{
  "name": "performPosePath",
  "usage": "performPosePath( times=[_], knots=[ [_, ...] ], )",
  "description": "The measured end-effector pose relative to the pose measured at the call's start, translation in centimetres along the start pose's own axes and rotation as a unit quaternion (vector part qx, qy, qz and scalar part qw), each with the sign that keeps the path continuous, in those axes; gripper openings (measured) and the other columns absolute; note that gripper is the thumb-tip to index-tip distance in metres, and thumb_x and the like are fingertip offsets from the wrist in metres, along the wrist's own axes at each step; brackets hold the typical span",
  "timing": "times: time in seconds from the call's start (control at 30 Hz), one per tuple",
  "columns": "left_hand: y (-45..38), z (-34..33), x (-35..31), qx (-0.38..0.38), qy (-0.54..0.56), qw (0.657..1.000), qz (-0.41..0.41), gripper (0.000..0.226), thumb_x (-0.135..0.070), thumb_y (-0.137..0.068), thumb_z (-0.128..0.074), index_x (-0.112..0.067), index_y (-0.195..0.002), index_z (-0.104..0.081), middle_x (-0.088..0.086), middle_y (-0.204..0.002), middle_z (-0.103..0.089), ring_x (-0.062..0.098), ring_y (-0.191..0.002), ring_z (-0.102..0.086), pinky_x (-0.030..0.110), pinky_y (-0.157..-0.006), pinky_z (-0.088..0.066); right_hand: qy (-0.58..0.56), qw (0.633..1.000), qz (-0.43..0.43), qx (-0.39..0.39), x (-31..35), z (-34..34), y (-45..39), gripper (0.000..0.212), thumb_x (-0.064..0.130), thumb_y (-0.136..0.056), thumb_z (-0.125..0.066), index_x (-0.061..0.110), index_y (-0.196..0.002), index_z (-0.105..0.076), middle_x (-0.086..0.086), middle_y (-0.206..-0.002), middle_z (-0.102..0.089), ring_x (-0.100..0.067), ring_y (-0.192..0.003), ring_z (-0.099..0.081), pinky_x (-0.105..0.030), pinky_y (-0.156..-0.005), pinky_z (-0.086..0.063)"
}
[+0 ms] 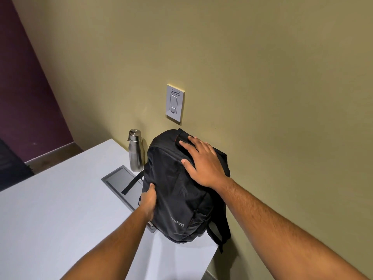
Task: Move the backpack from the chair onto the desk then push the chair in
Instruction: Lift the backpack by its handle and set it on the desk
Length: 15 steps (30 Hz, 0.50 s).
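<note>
A black backpack (179, 190) stands upright on the white desk (60, 215), close to the desk's right corner and leaning against the olive wall. My left hand (149, 199) grips the backpack's left side, thumb on the front panel. Flat on its top, fingers spread over the carry handle, lies my right hand (201, 164). One shoulder strap hangs over the desk's right edge. The chair is out of view.
A steel water bottle (135, 150) stands just left of the backpack by the wall. A grey recessed cable hatch (121, 181) lies in the desk, partly under the backpack. A wall switch plate (175, 103) is above. A dark object (10, 164) sits beyond the desk at left.
</note>
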<state>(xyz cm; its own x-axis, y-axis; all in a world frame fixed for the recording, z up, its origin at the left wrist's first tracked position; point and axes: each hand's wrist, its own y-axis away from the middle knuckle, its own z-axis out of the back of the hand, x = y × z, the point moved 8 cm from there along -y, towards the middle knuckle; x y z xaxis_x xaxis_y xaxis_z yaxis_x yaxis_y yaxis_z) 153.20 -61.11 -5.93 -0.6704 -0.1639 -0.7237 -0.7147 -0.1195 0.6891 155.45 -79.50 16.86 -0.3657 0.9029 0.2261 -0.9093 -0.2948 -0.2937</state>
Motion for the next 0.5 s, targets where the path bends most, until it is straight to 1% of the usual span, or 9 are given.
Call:
performPosePath(
  times=[0.07,0.1,0.17,0.23,0.3,0.4,0.5],
  knots=[
    [1.1,1.5,-2.1,-0.049,-0.118,0.990,-0.064,0.065,-0.046,-0.106,-0.046,-0.011,-0.158,-0.030,0.021,-0.163,-0.029,0.045,-0.146,-0.037,0.062,-0.120,-0.035,0.023,1.000,-0.015,0.008,0.0,0.1,0.3,0.060,0.050,-0.107,-0.044,0.037,-0.164,-0.028,-0.005,-0.174,-0.025,-0.024,-0.163,-0.016,-0.048,-0.133,-0.010],
    [1.9,2.1,-3.2,-0.062,-0.184,0.976,-0.102,0.063,-0.040,-0.106,-0.049,-0.013,-0.159,-0.029,0.020,-0.167,-0.021,0.045,-0.150,-0.029,0.062,-0.121,-0.032,0.035,0.999,-0.028,0.011,0.0,0.2,0.4,0.061,0.052,-0.107,-0.043,0.040,-0.164,-0.026,-0.005,-0.175,-0.023,-0.026,-0.163,-0.014,-0.052,-0.132,-0.010],
    [3.5,2.6,-5.2,-0.064,-0.310,0.931,-0.183,0.065,-0.034,-0.105,-0.053,-0.018,-0.161,-0.025,0.017,-0.170,-0.007,0.045,-0.155,-0.017,0.060,-0.124,-0.028,0.054,0.997,-0.058,0.017,0.0,0.4,0.9,0.062,0.056,-0.106,-0.041,0.044,-0.164,-0.021,-0.007,-0.176,-0.019,-0.028,-0.164,-0.009,-0.057,-0.131,-0.007],
    [5.3,2.9,-6.4,-0.063,-0.416,0.872,-0.248,0.069,-0.035,-0.104,-0.053,-0.018,-0.163,-0.020,0.018,-0.172,-0.001,0.045,-0.156,-0.012,0.058,-0.126,-0.023,0.075,0.994,-0.076,0.010,0.5,0.8,1.8,0.065,0.056,-0.106,-0.040,0.042,-0.165,-0.017,-0.008,-0.176,-0.016,-0.030,-0.164,-0.006,-0.060,-0.130,-0.006],
    [7.1,3.1,-6.9,-0.066,-0.488,0.822,-0.286,0.074,-0.036,-0.105,-0.052,-0.016,-0.164,-0.013,0.018,-0.173,0.004,0.042,-0.158,-0.004,0.058,-0.128,-0.017,0.102,0.991,-0.088,-0.013,1.7,1.1,3.0,0.069,0.054,-0.106,-0.043,0.038,-0.166,-0.014,-0.009,-0.177,-0.012,-0.031,-0.164,-0.004,-0.064,-0.129,-0.006],
    [10.2,3.7,-7.2,-0.078,-0.548,0.767,-0.325,0.078,-0.038,-0.105,-0.052,-0.014,-0.164,-0.008,0.017,-0.173,0.006,0.039,-0.159,0.000,0.054,-0.129,-0.014,0.120,0.985,-0.105,-0.058,4.0,1.4,5.4,0.076,0.051,-0.103,-0.049,0.036,-0.167,-0.010,-0.009,-0.178,-0.005,-0.032,-0.165,-0.001,-0.069,-0.128,-0.004],
    [12.8,4.3,-7.0,-0.088,-0.609,0.704,-0.356,0.081,-0.041,-0.104,-0.052,-0.013,-0.164,-0.005,0.015,-0.173,0.009,0.037,-0.159,0.005,0.050,-0.130,-0.009,0.117,0.982,-0.124,-0.079,5.6,1.2,7.7,0.081,0.049,-0.101,-0.054,0.034,-0.167,-0.010,-0.011,-0.178,-0.001,-0.033,-0.165,0.002,-0.069,-0.128,0.000]
  ],
)
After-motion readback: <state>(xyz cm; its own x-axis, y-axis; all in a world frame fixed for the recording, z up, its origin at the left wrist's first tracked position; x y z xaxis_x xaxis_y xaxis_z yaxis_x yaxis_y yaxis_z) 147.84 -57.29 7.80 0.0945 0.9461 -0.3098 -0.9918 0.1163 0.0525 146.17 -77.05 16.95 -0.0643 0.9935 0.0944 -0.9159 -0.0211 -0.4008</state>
